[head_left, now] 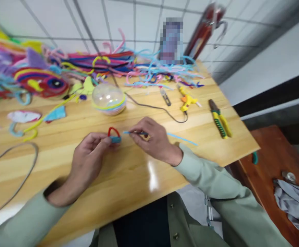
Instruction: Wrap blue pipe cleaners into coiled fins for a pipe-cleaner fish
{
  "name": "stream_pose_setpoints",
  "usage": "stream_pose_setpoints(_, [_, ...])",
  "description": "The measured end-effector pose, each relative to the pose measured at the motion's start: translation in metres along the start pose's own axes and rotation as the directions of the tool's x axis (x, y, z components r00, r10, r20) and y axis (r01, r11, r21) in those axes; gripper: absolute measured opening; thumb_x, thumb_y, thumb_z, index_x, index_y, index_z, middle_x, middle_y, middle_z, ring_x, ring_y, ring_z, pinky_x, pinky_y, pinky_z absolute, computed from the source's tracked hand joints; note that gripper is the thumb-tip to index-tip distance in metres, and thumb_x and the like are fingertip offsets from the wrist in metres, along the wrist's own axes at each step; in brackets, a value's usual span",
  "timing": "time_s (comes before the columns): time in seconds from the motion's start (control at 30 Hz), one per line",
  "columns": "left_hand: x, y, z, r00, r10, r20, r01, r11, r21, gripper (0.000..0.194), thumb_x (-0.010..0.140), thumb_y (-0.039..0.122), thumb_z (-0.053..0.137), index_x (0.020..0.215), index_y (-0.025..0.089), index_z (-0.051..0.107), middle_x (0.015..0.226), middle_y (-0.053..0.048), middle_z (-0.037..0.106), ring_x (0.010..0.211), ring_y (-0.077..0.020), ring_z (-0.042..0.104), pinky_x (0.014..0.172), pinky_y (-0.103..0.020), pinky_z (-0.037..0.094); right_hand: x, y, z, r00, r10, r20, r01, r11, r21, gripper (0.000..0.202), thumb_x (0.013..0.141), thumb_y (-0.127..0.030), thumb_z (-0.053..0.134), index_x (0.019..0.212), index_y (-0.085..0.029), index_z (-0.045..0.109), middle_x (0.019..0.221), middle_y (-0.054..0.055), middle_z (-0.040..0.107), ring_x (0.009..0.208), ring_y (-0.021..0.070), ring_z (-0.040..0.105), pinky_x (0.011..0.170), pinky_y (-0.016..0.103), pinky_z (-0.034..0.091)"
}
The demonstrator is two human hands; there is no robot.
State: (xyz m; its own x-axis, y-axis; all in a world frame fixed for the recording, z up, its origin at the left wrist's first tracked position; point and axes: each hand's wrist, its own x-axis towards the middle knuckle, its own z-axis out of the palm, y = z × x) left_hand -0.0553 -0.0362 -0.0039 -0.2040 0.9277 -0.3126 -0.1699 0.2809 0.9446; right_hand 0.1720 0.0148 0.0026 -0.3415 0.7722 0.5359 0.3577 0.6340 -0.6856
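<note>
Closest to me, my pale green sleeves [203, 171] reach in over the near edge of the wooden table [128, 199]. Low on my right, a grey cloth [294, 202] lies crumpled on a brown wooden surface [264, 140]; over on the left, a grey cord [37, 152] curves across the tabletop.

Now the hands. My left hand [89, 154] has thumb and fingers pinched on a small blue piece [116, 139], and a red loop [113, 129] arches up from it. Just beside it comes my right hand [153, 139], gripping a thin light-blue strip [182, 139]: one tip points at the red loop, a small gap between them, and the long end trails out to the right past my wrist. There's something darker under those fingers, too hidden to name.

Beyond my hands sits a clear bowl [108, 97], yellow and blue banding it low down. To its right, a black cord [151, 107] runs to a yellow glue gun [187, 99], small snips [166, 97] lie near that, and green-and-yellow pliers [220, 120] rest farther right.

Farther back, a striped fish figure [42, 82] lies left of a tangle of fuzzy coloured stems [110, 63], right up by the white tiled wall [121, 17].
</note>
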Motion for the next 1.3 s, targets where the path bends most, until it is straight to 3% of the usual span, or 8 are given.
stream_pose_setpoints(0.17, [0.002,0.004,0.004,0.995,0.046,0.089,-0.053,0.996,0.078,0.034,0.084,0.046,0.092,0.094,0.024,0.069,0.091,-0.005,0.085,0.078,-0.0231,0.079,0.081,-0.04,0.068,0.002,-0.004,0.003,0.994,-0.105,-0.026,0.105,0.994,-0.019,0.012,0.105,-0.017,0.071,0.101,-0.025,0.079,0.087,0.002,0.074,0.079,0.0162,0.068,0.069,0.031,0.055])
stream_pose_setpoints(0.33, [-0.001,0.008,0.005,0.99,0.063,0.128,-0.065,0.998,0.013,0.037,0.084,0.05,0.093,0.092,0.023,0.07,0.088,-0.005,0.085,0.08,-0.0236,0.081,0.076,-0.036,0.068,0.002,-0.008,0.006,0.984,-0.178,-0.003,0.176,0.977,-0.122,0.011,0.104,-0.015,0.072,0.102,-0.024,0.079,0.086,0.001,0.076,0.079,0.0162,0.069,0.067,0.031,0.055])
stream_pose_setpoints(0.53, [-0.001,0.008,0.005,0.984,0.09,0.151,-0.094,0.995,0.015,0.035,0.087,0.05,0.093,0.09,0.023,0.071,0.087,-0.004,0.085,0.083,-0.0231,0.082,0.077,-0.035,0.068,0.002,-0.006,0.011,0.982,-0.19,0.02,0.191,0.974,-0.124,0.014,0.102,-0.009,0.074,0.101,-0.023,0.077,0.086,0.001,0.077,0.081,0.0162,0.071,0.068,0.031,0.056])
stream_pose_setpoints(0.87, [0.001,0.007,0.003,0.973,0.125,0.192,-0.131,0.991,0.014,0.042,0.088,0.058,0.093,0.091,0.023,0.071,0.087,-0.005,0.085,0.081,-0.0224,0.081,0.08,-0.036,0.066,0.002,-0.006,0.012,0.988,-0.141,0.061,0.149,0.978,-0.15,0.014,0.103,-0.013,0.072,0.102,-0.025,0.079,0.086,0.001,0.077,0.08,0.0173,0.069,0.067,0.033,0.055])
stream_pose_setpoints(1.3, [0.001,0.009,0.003,0.969,0.134,0.21,-0.152,0.986,0.072,0.034,0.09,0.052,0.089,0.088,0.023,0.072,0.087,-0.004,0.084,0.081,-0.0214,0.079,0.078,-0.035,0.066,0.002,-0.005,0.013,0.991,-0.128,0.05,0.134,0.983,-0.128,0.013,0.102,-0.013,0.073,0.101,-0.025,0.078,0.086,0.001,0.076,0.079,0.0172,0.068,0.068,0.033,0.056])
